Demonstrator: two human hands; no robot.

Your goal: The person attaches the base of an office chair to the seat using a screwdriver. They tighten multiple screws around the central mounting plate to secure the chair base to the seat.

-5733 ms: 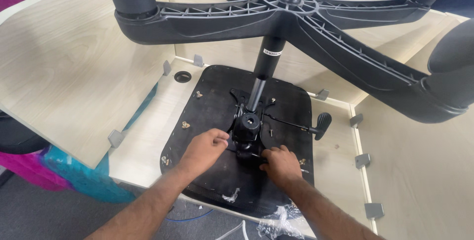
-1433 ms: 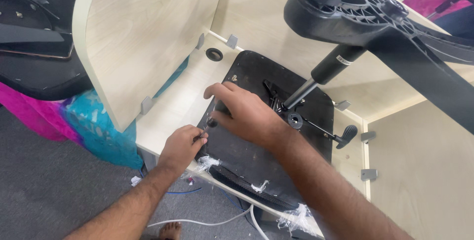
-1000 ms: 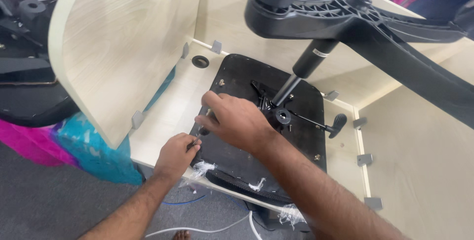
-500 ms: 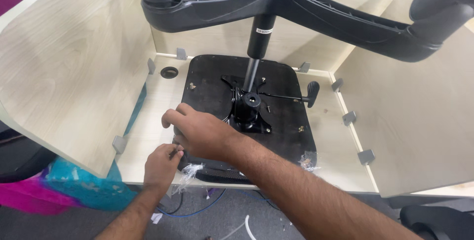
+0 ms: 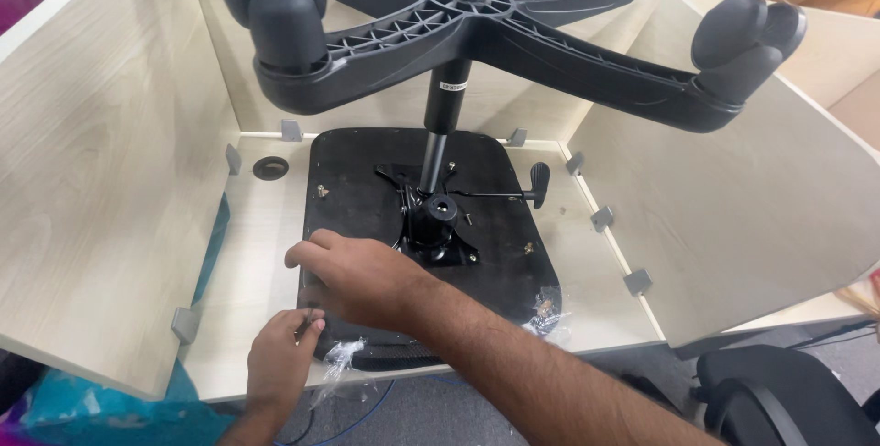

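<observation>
Black upturned office-chair seat (image 5: pixel 500 253) lies flat on a pale wood counter (image 5: pixel 257 253), underside facing up, walled on three sides by light wood partition panels (image 5: pixel 101 180) held with small grey brackets (image 5: pixel 185 323). Tilt mechanism plate (image 5: pixel 431 221) sits at the seat's middle, gas-lift column (image 5: pixel 442 111) rising from it to the black five-star base (image 5: pixel 477 29) overhead, castor wheels (image 5: pixel 284 15) at the arm ends. Adjustment lever (image 5: pixel 536 185) with a black knob sticks out to the right of the mechanism. Right hand (image 5: pixel 362 276) reaches across and rests palm down on the seat's near-left area, fingers (image 5: pixel 307 252) spread and loosely curled, pressing on the surface, gripping nothing visible. Left hand (image 5: pixel 284 354) is at the seat's near-left corner, just below the right hand, fingers (image 5: pixel 307 325) pinched together on a small dark item at the seat edge; too small to tell what it is, possibly a screw or tool tip. Hands nearly touching. Torn clear plastic wrap (image 5: pixel 339 359) clings to the seat's front edge by the left hand, another scrap (image 5: pixel 547 304) at the near-right corner. Small brass-coloured screw (image 5: pixel 323 191) shows on the seat's far-left part. Round dark grommet hole (image 5: pixel 270 168) in the counter left of the seat. Another black chair (image 5: pixel 779 400) stands on the floor at lower right; teal fabric (image 5: pixel 110 414) at lower left.
</observation>
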